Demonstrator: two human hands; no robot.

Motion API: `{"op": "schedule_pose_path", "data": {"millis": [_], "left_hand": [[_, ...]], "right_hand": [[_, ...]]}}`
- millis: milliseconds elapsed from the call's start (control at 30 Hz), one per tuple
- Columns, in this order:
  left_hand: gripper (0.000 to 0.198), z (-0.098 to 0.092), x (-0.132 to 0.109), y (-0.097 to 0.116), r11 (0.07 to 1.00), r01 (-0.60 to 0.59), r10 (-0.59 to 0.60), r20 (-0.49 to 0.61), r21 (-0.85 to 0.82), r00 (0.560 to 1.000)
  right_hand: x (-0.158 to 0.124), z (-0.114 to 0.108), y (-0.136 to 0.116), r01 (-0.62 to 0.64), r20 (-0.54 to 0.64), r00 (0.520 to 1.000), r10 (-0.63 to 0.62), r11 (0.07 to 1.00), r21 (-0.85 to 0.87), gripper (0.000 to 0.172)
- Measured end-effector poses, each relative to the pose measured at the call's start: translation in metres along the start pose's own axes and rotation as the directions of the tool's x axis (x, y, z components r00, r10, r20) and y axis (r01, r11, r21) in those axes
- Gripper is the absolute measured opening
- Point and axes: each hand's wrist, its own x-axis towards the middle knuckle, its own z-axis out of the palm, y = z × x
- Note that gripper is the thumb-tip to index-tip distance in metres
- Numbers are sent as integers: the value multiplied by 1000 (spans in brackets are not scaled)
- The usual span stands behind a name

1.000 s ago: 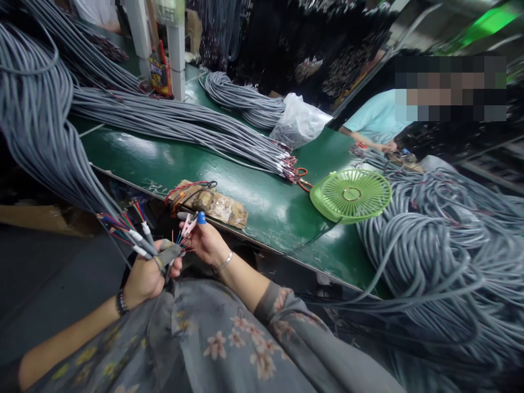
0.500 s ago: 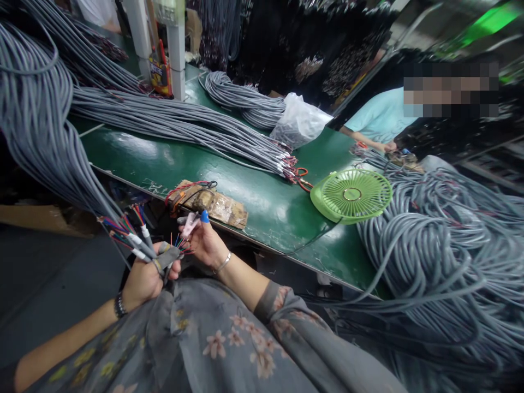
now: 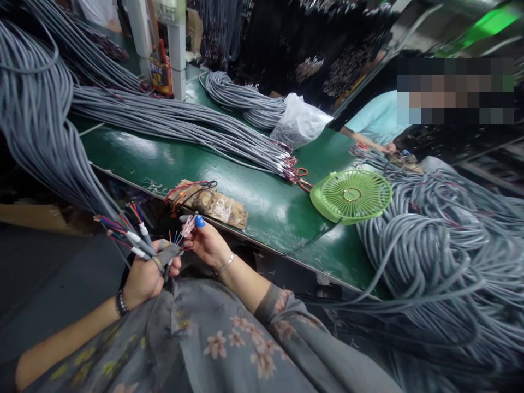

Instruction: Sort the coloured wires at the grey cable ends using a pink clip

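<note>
Workbench [image 3: 270, 207] — two near hands [image 3: 144, 278] [image 3: 212, 246] (one fan [image 3: 351, 195])

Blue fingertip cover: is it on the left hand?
No, the blue fingertip cover is on the right hand, the one with the silvery bracelet.

Cable workshop or factory floor. Long glossy green worktop [image 3: 135, 153] with scuffed edge, carrying straight bundle of slim grey round cables [image 3: 184, 121]. Big heap of looped grey cable [image 3: 442, 245] at right; more dark cables [image 3: 221, 27] hanging in background. White-collared grey cables with coloured wire ends [image 3: 140, 252] in left hand [image 3: 144, 279]. Co-worker in light-blue top [image 3: 374, 118] beyond heap.
</note>
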Motion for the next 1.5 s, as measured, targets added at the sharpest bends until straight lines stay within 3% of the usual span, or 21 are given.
{"op": "schedule_pose_path", "data": {"millis": [433,667,800,933,1167,1400,1500], "left_hand": [[37,0,4,-5,1000,7,-7,-23,16,1000],[41,-3,3,-7,1000,-1,1,-27,18,1000],[37,-8,0,-11,999,-30,30,-2,20,1000],[34,-17,3,-22,998,-60,60,-2,9,998],[40,-11,1,-16,997,-64,65,-46,37,997],[47,-5,-4,-6,994,-42,48,-64,104,997],[47,-8,-3,-6,986,-35,35,1,164,999]], "right_hand": [[0,5,-2,-35,-29,999,38,995,98,32],[-2,4,-1,-43,-16,999,45,995,91,35],[-4,5,-4,-67,-32,997,71,992,108,32],[-4,4,-6,-15,-42,999,18,998,63,24],[-13,-3,-3,-65,92,993,78,988,-140,53],[-21,0,4,-17,36,999,26,969,-246,55],[-21,1,5,7,17,1000,-2,967,-255,53]]}}
